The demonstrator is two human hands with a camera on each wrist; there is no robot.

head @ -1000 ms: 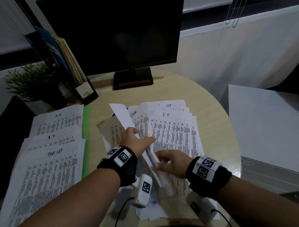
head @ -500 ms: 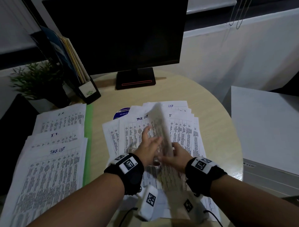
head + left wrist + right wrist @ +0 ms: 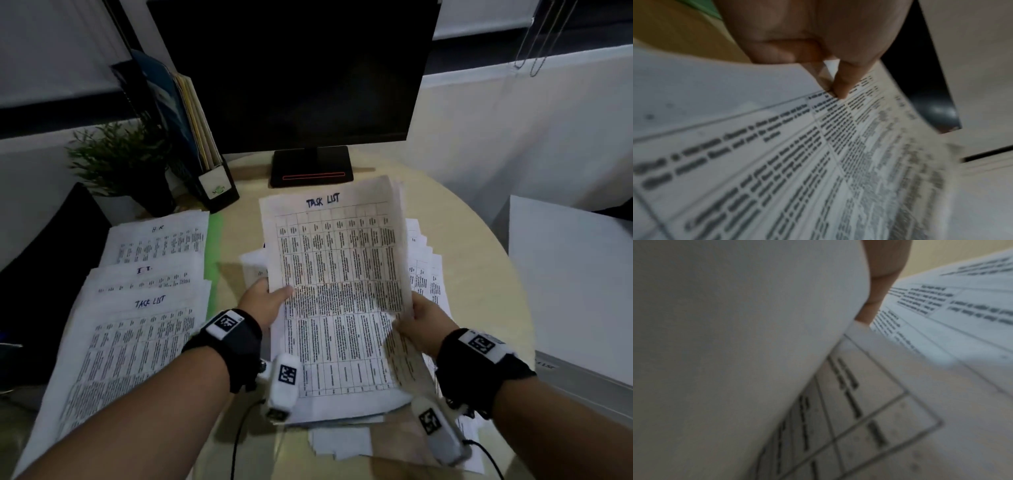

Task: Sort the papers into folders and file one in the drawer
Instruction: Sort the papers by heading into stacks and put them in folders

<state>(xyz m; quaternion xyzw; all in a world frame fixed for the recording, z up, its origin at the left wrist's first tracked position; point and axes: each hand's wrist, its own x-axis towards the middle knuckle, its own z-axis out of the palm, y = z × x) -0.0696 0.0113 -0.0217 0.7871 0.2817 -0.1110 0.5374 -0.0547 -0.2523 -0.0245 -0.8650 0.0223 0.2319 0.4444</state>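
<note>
Wood table (image 3: 455, 274): it is pale and round, and all the papers lie on it.
Monitor (image 3: 291, 68): big, black and dark, it stands at the far side of the table on a flat black foot (image 3: 311, 166).
White cabinet (image 3: 575, 281): it stands just beside the table on the right.
Left stack (image 3: 137, 308): three piles of printed sheets lie on the left of the table, one on top of the next. Their tops say "H.R", "I.T" and "TASK LIST". A green folder (image 3: 215, 253) peeks out along their right edge.
Loose pile (image 3: 423, 274): many printed sheets lie spread out in the middle of the table, under both hands.
Task List sheet (image 3: 335, 253): it is held up above the loose pile and tilted, with its top toward the monitor. "TASK LIST" is written at the top in blue.
File holder (image 3: 191, 137): black, left of the monitor, with folders standing up in it.
Plant (image 3: 116, 157): small and green, left of the file holder.
Left hand (image 3: 265, 303): it pinches the left edge of the Task List sheet, thumb on top. The left wrist view shows the thumb and a finger pressed together on the paper.
Right hand (image 3: 423, 317): it grips the right edge of the sheet, near the bottom corner, with its fingers curled behind the paper.
</note>
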